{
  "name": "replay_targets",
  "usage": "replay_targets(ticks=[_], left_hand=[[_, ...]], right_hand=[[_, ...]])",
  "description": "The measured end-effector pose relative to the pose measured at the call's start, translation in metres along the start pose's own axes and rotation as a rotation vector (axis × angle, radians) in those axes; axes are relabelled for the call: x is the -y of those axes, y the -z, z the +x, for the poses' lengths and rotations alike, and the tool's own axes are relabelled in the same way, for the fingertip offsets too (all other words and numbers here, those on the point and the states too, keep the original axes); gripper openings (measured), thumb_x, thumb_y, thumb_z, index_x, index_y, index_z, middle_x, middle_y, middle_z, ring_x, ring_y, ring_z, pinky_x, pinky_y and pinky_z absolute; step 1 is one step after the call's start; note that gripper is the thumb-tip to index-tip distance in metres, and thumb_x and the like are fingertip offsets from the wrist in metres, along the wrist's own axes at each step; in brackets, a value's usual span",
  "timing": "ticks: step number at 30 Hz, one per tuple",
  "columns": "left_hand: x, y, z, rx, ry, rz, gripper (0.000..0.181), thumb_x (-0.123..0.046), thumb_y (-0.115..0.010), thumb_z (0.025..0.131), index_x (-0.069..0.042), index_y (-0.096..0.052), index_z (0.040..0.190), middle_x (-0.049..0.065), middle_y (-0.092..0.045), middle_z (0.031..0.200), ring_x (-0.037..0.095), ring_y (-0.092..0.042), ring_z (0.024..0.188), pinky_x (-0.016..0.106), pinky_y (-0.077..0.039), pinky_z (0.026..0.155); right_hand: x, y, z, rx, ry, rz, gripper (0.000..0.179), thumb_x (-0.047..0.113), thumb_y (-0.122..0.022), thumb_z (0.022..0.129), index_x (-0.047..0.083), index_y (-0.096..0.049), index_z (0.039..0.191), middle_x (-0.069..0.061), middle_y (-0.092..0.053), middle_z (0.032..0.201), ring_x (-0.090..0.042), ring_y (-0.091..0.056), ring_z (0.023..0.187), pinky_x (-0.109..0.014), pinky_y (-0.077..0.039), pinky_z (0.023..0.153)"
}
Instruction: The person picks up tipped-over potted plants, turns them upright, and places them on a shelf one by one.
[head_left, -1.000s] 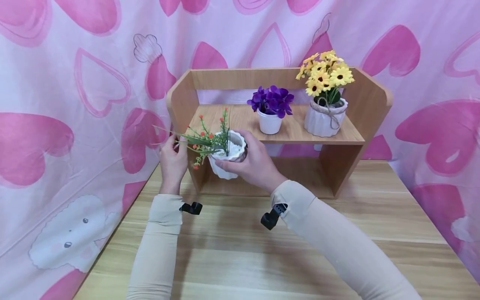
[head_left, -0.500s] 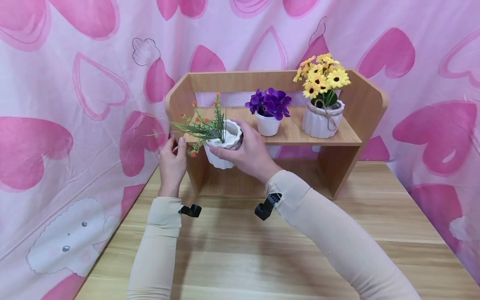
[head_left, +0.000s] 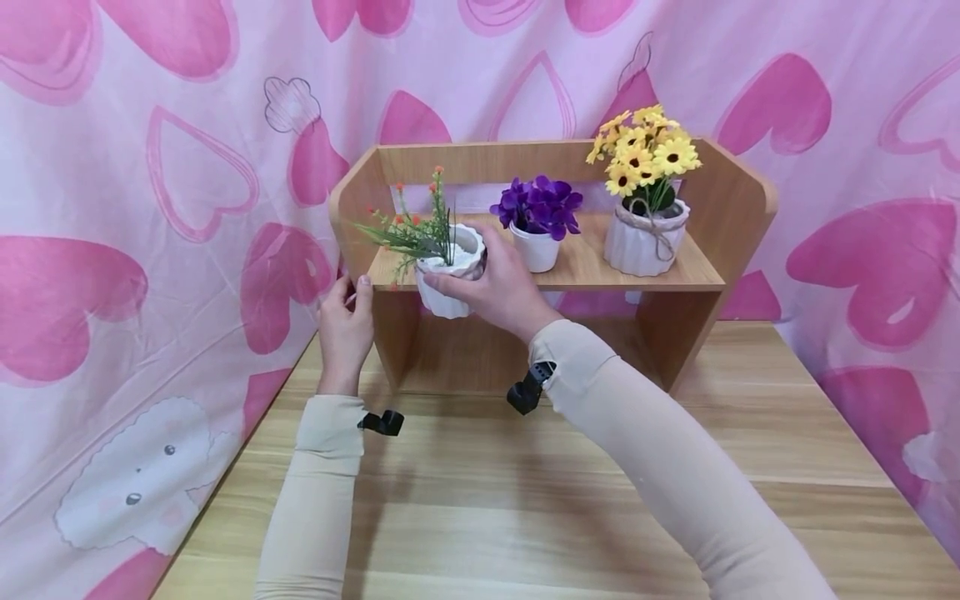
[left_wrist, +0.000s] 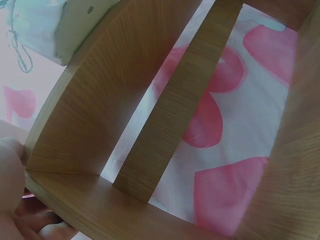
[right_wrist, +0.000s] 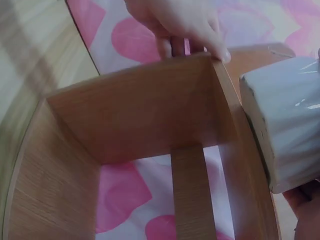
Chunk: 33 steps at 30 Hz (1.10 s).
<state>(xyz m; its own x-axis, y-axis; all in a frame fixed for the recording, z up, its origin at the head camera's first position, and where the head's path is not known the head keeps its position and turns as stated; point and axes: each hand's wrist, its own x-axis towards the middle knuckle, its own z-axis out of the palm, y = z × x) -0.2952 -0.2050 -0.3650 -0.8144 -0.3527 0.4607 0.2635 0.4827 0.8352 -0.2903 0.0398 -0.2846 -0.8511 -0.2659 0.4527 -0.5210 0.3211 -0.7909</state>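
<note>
My right hand (head_left: 504, 279) holds a white fluted flowerpot (head_left: 447, 296) with grassy green leaves and small red flowers (head_left: 420, 229). The pot hangs at the left front edge of the wooden shelf's upper board; whether they touch, I cannot tell. In the right wrist view the pot (right_wrist: 285, 125) shows its side and base, close to the board's edge. My left hand (head_left: 345, 333) grips the left side panel of the shelf (head_left: 356, 208). Its thumb lies at the front corner and its fingers go behind the panel, as the left wrist view shows part of that hand (left_wrist: 12, 190).
On the upper board stand a small white pot with purple flowers (head_left: 536, 248), right beside my right hand, and a fluted pot with yellow flowers and twine (head_left: 647, 237) farther right. Below is an open lower compartment (head_left: 525, 350). A pink heart-patterned curtain (head_left: 202, 292) surrounds the wooden table (head_left: 480, 500).
My right hand has raised the red-flowered pot and carried it toward the upper board. The leaves have come away from above my left hand, which stays at the shelf's side.
</note>
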Motion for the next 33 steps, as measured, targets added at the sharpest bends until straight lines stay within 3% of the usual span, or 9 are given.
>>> replay_targets(ticks=[8,14,21,33], left_hand=[[0.000,0.000,-0.001,0.018,0.019,-0.006,0.057,-0.045,-0.054,0.112,-0.004,-0.062,0.151,0.022,-0.065,0.150,0.038,-0.066,0.137,0.053,-0.055,0.115],[0.003,0.001,-0.001,0.015,0.021,-0.011,0.057,-0.045,-0.054,0.111,-0.006,-0.061,0.153,0.022,-0.064,0.152,0.038,-0.066,0.137,0.054,-0.055,0.115],[0.002,-0.001,-0.001,0.009,0.012,-0.010,0.053,-0.041,-0.056,0.111,-0.005,-0.063,0.150,0.023,-0.067,0.147,0.037,-0.069,0.134,0.052,-0.057,0.114],[-0.003,0.000,-0.001,0.004,0.019,-0.012,0.054,-0.041,-0.055,0.112,-0.005,-0.062,0.151,0.022,-0.065,0.150,0.037,-0.067,0.137,0.053,-0.056,0.115]], right_hand=[[0.001,-0.001,0.012,0.000,-0.144,-0.008,0.085,0.045,-0.088,0.090,0.017,-0.045,0.158,-0.005,-0.060,0.151,-0.019,-0.062,0.134,-0.038,-0.052,0.120],[-0.003,-0.004,0.017,-0.023,-0.164,0.008,0.086,0.044,-0.088,0.091,0.013,-0.043,0.158,-0.008,-0.061,0.148,-0.020,-0.064,0.130,-0.037,-0.057,0.114],[-0.004,-0.007,0.024,-0.063,-0.187,-0.075,0.086,0.050,-0.084,0.092,0.013,-0.045,0.159,-0.008,-0.060,0.149,-0.022,-0.060,0.134,-0.039,-0.051,0.118],[0.001,-0.007,0.040,-0.017,-0.279,-0.144,0.090,0.056,-0.079,0.095,0.012,-0.038,0.162,-0.010,-0.055,0.157,-0.025,-0.054,0.146,-0.040,-0.043,0.127]])
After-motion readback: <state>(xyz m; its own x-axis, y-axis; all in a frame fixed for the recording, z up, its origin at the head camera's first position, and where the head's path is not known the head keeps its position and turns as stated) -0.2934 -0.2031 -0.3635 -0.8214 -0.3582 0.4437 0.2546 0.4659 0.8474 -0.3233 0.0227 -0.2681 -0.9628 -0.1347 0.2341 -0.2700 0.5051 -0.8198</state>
